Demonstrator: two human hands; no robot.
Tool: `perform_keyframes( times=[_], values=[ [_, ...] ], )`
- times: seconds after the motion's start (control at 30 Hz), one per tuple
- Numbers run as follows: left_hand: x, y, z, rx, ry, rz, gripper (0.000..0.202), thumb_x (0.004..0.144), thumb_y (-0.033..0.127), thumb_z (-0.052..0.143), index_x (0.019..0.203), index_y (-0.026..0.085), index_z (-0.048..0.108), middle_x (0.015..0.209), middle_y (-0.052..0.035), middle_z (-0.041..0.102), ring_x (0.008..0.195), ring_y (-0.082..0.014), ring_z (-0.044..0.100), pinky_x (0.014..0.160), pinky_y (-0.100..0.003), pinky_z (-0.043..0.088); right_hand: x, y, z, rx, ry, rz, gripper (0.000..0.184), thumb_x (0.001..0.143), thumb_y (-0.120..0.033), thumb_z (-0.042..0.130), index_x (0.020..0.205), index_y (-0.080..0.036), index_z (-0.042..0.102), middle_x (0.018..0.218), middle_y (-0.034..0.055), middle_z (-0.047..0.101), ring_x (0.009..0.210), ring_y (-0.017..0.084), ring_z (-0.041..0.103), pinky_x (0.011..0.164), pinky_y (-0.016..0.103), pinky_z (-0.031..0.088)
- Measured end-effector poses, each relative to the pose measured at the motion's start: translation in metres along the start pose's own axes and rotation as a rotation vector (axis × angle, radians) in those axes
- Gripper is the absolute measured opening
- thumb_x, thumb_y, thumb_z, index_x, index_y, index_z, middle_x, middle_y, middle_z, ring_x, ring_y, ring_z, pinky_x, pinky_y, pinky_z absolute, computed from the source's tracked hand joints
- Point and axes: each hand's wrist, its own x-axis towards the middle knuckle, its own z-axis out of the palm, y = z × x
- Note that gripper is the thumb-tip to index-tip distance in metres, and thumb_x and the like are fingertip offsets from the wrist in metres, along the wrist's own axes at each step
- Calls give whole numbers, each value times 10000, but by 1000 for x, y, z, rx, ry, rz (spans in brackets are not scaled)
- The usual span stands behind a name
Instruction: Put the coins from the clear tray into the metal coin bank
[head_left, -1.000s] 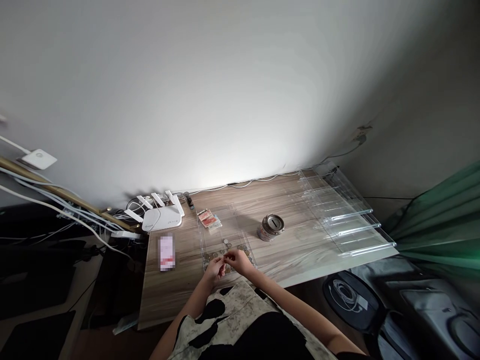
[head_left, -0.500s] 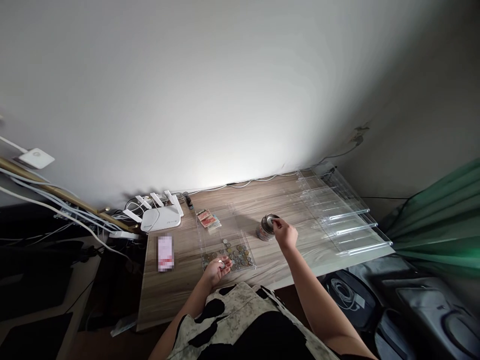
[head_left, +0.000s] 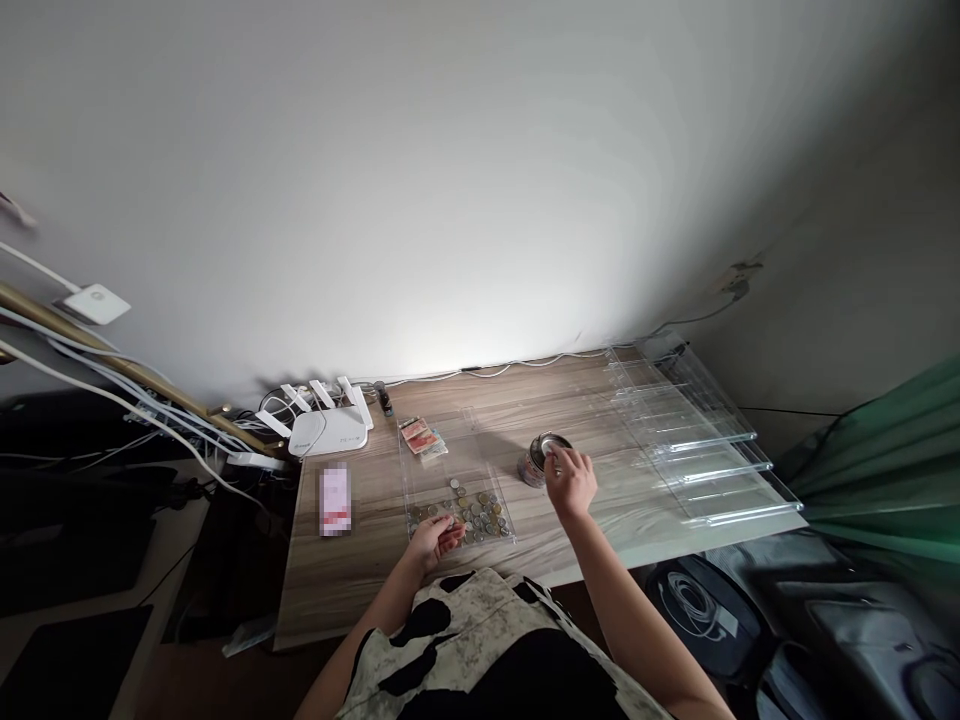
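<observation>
Over the top of a round tin (head_left: 532, 472) is my right hand (head_left: 571, 484), its thumb and fingers pinched on a pale coin (head_left: 549, 453) at the lid. Palm up, my left hand (head_left: 435, 540) curls its fingers with the thumb over a coin; how many coins it holds I cannot tell. Beneath and beside that hand, many loose coins (head_left: 480, 512) lie along the near end of a clear plastic panel (head_left: 459, 470). Folded banknotes (head_left: 422, 438) rest at the panel's far left corner.
To the left stand a white router (head_left: 330, 430) with cables and a small dark bottle (head_left: 385, 400). A blurred pink item (head_left: 335, 500) lies near the left edge. Stacked clear plastic trays (head_left: 697, 440) cover the wooden table's (head_left: 360, 585) right end. A bag (head_left: 705, 610) with a coiled cable sits below.
The fingers of my left hand have closed more, with the thumb over the coin. My right hand stays at the tin's lid. The whole view has shifted slightly.
</observation>
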Motion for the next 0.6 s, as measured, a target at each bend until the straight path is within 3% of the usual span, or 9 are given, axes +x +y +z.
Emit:
perform_keyframes(
  times=[0.07, 0.2, 0.27, 0.37, 0.5, 0.6],
  values=[
    [1, 0, 2, 33, 9, -4, 195, 893, 237, 546, 758, 122, 626, 758, -74, 716, 645, -118, 663, 558, -188, 477, -20, -24, 6, 139, -145, -53, 315, 895, -289, 432, 1006, -187, 709, 948, 94, 684, 881, 200, 570, 789, 289, 436],
    [6, -3, 6, 77, 4, 3, 206, 884, 272, 564, 751, 126, 624, 659, -42, 682, 544, -103, 615, 511, -189, 434, -72, -74, 29, 338, -668, -127, 271, 871, -316, 493, 1012, -227, 707, 934, 53, 694, 761, 159, 600, 693, 246, 443],
    [7, -5, 5, 65, 12, 12, 187, 889, 255, 552, 770, 129, 621, 613, -23, 656, 522, -99, 602, 491, -184, 410, -91, -91, 36, 356, -831, -120, 247, 863, -298, 504, 962, -229, 719, 881, 38, 701, 743, 152, 604, 673, 233, 430],
    [4, -7, 2, 21, 3, -2, 137, 885, 236, 558, 822, 131, 618, 618, -14, 647, 542, -101, 615, 491, -175, 409, -97, -103, 38, 322, -925, -115, 215, 836, -268, 533, 914, -228, 730, 874, 32, 707, 780, 148, 612, 678, 217, 411],
    [-2, -6, 4, -4, -11, -51, 214, 925, 300, 489, 888, 127, 609, 653, -38, 663, 587, -121, 646, 512, -184, 447, -80, -107, 33, 196, -1024, -146, 159, 760, -233, 601, 843, -233, 736, 853, 25, 717, 810, 152, 624, 669, 206, 392],
    [-5, 0, 7, -31, -58, -67, 257, 940, 293, 434, 926, 107, 612, 737, -82, 692, 655, -142, 672, 553, -203, 481, -67, -105, 30, 115, -982, -76, 141, 748, -228, 598, 792, -246, 731, 815, 14, 723, 769, 157, 634, 624, 213, 384]
  ],
)
